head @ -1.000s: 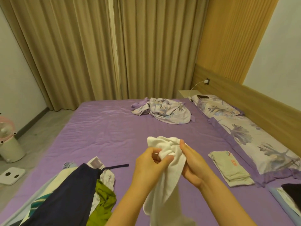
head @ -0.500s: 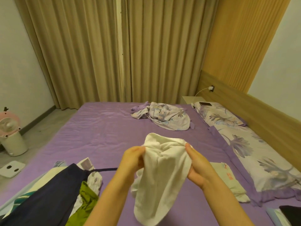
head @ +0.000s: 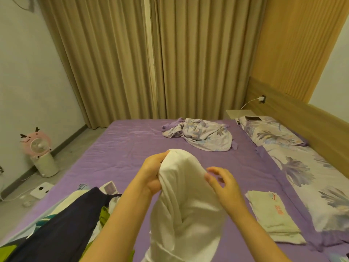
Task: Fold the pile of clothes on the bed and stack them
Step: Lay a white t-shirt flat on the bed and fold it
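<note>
Purple bed (head: 120, 148), white garment (head: 181, 195) gripped by left hand (head: 151, 173), right hand (head: 224, 184) beside it

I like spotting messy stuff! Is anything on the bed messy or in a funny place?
Yes. A flowery sheet lies crumpled in a heap at the far end of the bed, not spread flat. A phone sits on the pillow, an odd resting spot.
</note>
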A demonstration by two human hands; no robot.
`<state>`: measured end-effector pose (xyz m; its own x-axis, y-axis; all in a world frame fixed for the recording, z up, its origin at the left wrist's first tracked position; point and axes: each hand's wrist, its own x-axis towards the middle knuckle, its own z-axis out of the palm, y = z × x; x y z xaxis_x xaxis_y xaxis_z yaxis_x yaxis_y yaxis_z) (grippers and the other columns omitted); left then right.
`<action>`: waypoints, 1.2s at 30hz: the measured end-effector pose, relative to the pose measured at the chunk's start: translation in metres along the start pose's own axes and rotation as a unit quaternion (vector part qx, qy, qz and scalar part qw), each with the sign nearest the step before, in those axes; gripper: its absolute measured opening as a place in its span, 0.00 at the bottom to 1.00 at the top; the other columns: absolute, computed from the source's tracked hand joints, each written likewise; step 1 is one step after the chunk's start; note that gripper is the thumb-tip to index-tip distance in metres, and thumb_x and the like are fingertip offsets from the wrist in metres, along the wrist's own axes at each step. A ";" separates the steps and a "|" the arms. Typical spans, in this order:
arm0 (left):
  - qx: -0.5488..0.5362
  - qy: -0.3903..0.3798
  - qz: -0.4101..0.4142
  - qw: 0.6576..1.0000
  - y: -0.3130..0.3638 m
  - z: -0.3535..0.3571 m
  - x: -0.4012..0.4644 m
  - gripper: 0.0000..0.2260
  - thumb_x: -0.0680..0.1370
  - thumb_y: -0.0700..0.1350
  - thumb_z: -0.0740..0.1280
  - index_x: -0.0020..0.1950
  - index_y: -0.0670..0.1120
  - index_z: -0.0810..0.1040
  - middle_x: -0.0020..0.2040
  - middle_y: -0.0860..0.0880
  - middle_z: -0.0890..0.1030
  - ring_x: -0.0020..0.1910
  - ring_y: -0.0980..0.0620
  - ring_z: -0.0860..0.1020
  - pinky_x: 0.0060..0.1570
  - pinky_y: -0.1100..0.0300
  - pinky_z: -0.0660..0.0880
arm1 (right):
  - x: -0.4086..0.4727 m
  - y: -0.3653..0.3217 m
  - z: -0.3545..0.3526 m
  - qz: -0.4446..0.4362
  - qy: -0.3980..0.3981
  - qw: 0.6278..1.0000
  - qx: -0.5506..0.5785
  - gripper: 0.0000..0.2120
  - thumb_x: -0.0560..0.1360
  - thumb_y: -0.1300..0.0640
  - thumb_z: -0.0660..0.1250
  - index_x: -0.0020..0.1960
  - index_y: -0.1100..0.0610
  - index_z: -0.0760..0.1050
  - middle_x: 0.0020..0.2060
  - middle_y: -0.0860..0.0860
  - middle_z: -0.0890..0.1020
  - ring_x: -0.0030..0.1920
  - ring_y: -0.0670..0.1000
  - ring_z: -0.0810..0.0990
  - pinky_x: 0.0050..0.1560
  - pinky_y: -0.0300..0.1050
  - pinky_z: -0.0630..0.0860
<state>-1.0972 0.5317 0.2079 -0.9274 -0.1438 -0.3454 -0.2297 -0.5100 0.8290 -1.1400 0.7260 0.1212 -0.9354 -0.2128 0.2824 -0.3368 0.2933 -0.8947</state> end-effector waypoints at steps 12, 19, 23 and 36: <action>0.431 0.174 0.323 0.824 -0.010 -0.066 0.003 0.05 0.77 0.43 0.69 0.42 0.52 0.80 0.42 0.57 0.80 0.44 0.53 0.77 0.43 0.60 0.72 | 0.024 -0.059 0.005 0.036 -0.149 0.967 0.204 0.24 0.71 0.44 0.65 0.47 0.67 0.77 0.38 0.56 0.80 0.38 0.50 0.77 0.37 0.42 0.74; 0.337 -0.062 0.229 0.911 -0.093 -0.031 -0.017 0.06 0.73 0.44 0.73 0.48 0.45 0.81 0.45 0.51 0.84 0.45 0.56 0.81 0.50 0.58 0.77 | 0.028 -0.072 0.016 0.072 -0.128 0.955 0.257 0.17 0.71 0.45 0.65 0.37 0.59 0.71 0.29 0.53 0.75 0.30 0.49 0.73 0.30 0.40 0.70; 0.304 -0.061 0.226 0.924 -0.086 -0.030 -0.017 0.07 0.78 0.41 0.67 0.44 0.39 0.83 0.40 0.43 0.83 0.40 0.51 0.81 0.46 0.54 0.80 | 0.029 -0.063 -0.020 0.019 -0.029 0.998 0.060 0.19 0.79 0.50 0.62 0.33 0.55 0.62 0.28 0.50 0.64 0.31 0.47 0.63 0.32 0.42 0.61; 0.101 -0.030 0.107 0.989 -0.050 0.015 -0.018 0.10 0.82 0.45 0.59 0.45 0.43 0.76 0.38 0.44 0.81 0.34 0.50 0.79 0.34 0.58 0.76 | -0.076 -0.030 -0.001 -0.067 0.101 0.989 -0.082 0.10 0.70 0.38 0.68 0.47 0.41 0.72 0.47 0.38 0.75 0.50 0.39 0.73 0.48 0.29 0.68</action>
<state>-1.0731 0.5721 0.1796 -0.9757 -0.1762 -0.1301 -0.0740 -0.2935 0.9531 -1.0585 0.7344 0.1267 -0.8781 -0.0739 0.4728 -0.4564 0.4265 -0.7809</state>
